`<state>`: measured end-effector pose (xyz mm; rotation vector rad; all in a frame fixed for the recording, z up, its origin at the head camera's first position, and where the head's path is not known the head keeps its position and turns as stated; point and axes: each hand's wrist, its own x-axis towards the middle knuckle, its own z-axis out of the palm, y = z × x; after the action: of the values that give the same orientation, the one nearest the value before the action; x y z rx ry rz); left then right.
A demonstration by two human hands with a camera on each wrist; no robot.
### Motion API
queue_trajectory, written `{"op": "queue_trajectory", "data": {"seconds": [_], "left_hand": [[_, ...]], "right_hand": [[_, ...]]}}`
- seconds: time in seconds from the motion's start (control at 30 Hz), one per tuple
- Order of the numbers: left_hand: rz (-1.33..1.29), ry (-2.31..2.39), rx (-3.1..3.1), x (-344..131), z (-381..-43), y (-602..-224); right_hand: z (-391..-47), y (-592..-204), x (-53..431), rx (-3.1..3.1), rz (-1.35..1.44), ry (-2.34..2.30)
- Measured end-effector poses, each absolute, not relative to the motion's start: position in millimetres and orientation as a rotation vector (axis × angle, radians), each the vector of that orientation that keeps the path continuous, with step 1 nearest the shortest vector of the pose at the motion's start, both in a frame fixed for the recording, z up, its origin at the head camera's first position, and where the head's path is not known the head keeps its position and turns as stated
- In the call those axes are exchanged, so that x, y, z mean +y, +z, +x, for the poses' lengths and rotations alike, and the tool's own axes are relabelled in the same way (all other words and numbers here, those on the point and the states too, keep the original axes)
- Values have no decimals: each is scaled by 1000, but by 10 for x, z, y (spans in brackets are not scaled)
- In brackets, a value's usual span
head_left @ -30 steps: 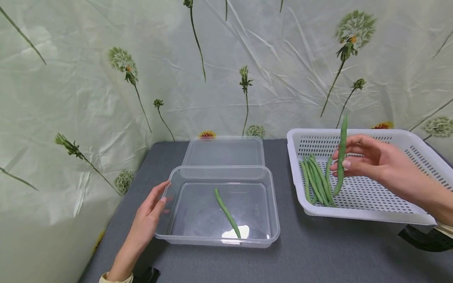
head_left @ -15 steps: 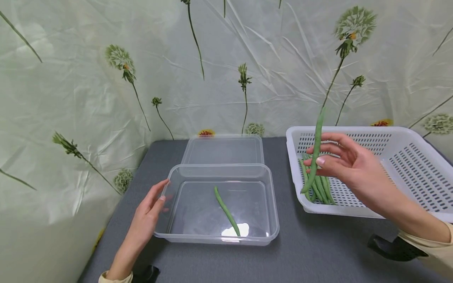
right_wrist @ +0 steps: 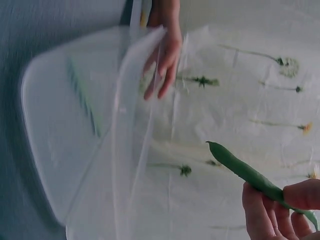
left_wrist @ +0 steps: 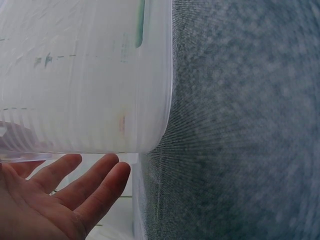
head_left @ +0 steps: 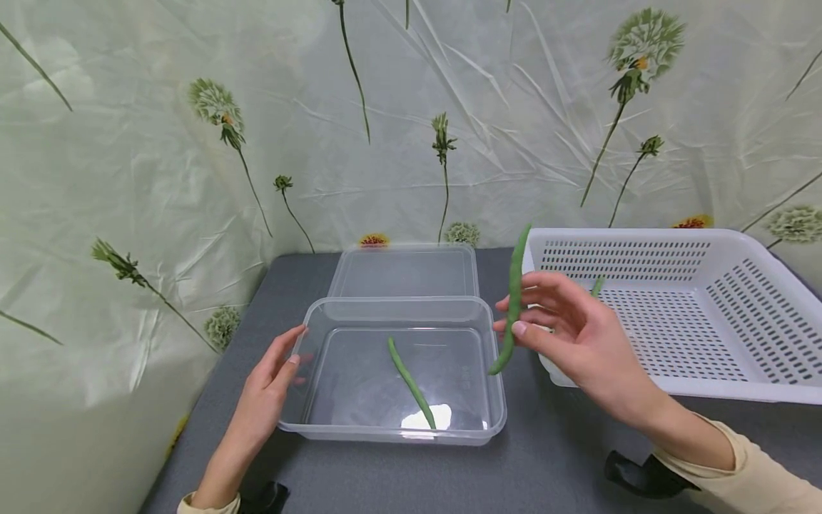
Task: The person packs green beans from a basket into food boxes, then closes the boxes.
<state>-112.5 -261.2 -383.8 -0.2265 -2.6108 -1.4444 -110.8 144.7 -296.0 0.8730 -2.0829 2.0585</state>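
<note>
My right hand (head_left: pixel 587 343) pinches a green bean (head_left: pixel 516 293) between thumb and fingers, holding it nearly upright above the right rim of a clear plastic container (head_left: pixel 394 434). The right wrist view shows the same bean (right_wrist: pixel 250 175) with the thumb on one side and fingertips on the other. A second green bean (head_left: pixel 411 383) lies slantwise on the container's floor. At the container's left wall is my left hand (head_left: pixel 263 392); in the left wrist view its fingers (left_wrist: pixel 102 197) extend loosely against the outside of the wall.
A white perforated basket (head_left: pixel 719 385) stands to the right; the right hand hides most of its beans, with one bean tip (head_left: pixel 598 285) showing. Behind the container lies a clear lid (head_left: pixel 404 271). Grey cloth (head_left: pixel 449 478) covers the table, and a flower-patterned sheet (head_left: pixel 514 143) hangs behind.
My right hand has carried the pinched bean leftward from over the basket to the container's right rim. The left hand has stayed at the container's left wall.
</note>
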Motion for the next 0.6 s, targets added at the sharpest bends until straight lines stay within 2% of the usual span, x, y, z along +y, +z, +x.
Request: {"op": "queue_trajectory", "data": {"seconds": [0.23,0.6], "left_hand": [[-230,-1456,-2606,-2610,-1129,-3836],[-206,-1441,-2625,-2595,-1110,-3826]], "right_hand": [[-1068,-3175,1184,-2027,928,2110],[-1091,-3487,842,-2154,830,2073]]}}
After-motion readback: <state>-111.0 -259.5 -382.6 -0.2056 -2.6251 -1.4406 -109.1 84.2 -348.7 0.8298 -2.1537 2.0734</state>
